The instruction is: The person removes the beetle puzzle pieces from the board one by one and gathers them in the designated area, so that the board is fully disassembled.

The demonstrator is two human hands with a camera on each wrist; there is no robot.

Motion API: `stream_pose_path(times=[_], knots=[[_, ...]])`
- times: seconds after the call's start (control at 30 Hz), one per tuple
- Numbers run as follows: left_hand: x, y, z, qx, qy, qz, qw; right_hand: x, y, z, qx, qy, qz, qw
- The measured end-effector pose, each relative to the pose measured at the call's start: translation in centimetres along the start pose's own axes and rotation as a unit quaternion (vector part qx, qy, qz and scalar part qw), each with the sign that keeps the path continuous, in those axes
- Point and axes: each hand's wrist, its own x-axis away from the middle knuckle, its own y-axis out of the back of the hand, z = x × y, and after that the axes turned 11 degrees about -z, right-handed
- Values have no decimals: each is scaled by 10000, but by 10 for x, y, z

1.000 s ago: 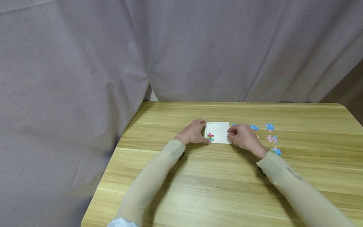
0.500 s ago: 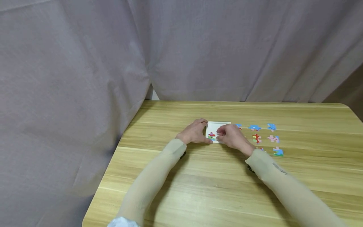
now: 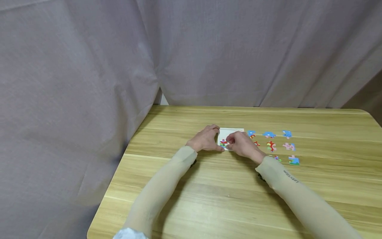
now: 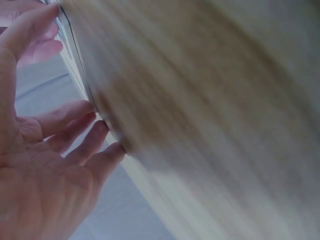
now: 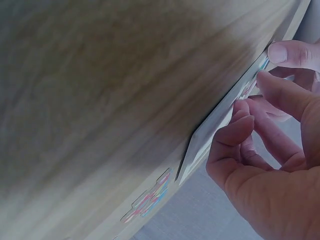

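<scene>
A shallow white puzzle tray [image 3: 222, 134] lies on the table. In its near left corner sits a puzzle piece [image 3: 223, 142] with red, green and purple on it. My left hand [image 3: 206, 138] grips the tray's left side, thumb at the near edge and fingers at the far left corner; the left wrist view shows the fingertips against the tray's edge. Over the tray, just right of the placed piece, my right hand [image 3: 242, 144] pinches a puzzle piece between thumb and fingers. That piece is almost wholly hidden, and its picture cannot be made out.
Several loose puzzle pieces lie in rough rows right of the tray, among them a blue one [image 3: 269, 134], a red one [image 3: 271, 146], a pink one [image 3: 288, 146] and a blue-green one [image 3: 293, 160]. A grey curtain [image 3: 209, 59] hangs behind the wooden table [image 3: 209, 192].
My right hand has moved left from the tray's right edge to beside the placed piece, uncovering more loose pieces. My left hand has kept its hold on the tray.
</scene>
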Motion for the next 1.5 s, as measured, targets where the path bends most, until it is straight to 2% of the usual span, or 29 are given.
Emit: stream_pose_path(times=[0.3,0.57,1.1,1.33,1.5], knots=[[-1,0,-1,-24,21,2,10000,-1,0,2,12,74,12,10000],[0,-1,-1,-43,34,-23,10000,-2,-3,2,61,-40,61,10000],[1,-1,-2,-32,110,-32,9999,-3,-4,8,-270,-278,147,9991],[1,-2,-2,-15,127,-11,9999,-3,-4,8,-56,-323,181,9993],[0,0,-2,5,98,-38,9999,-4,-3,6,-137,-307,283,9990]])
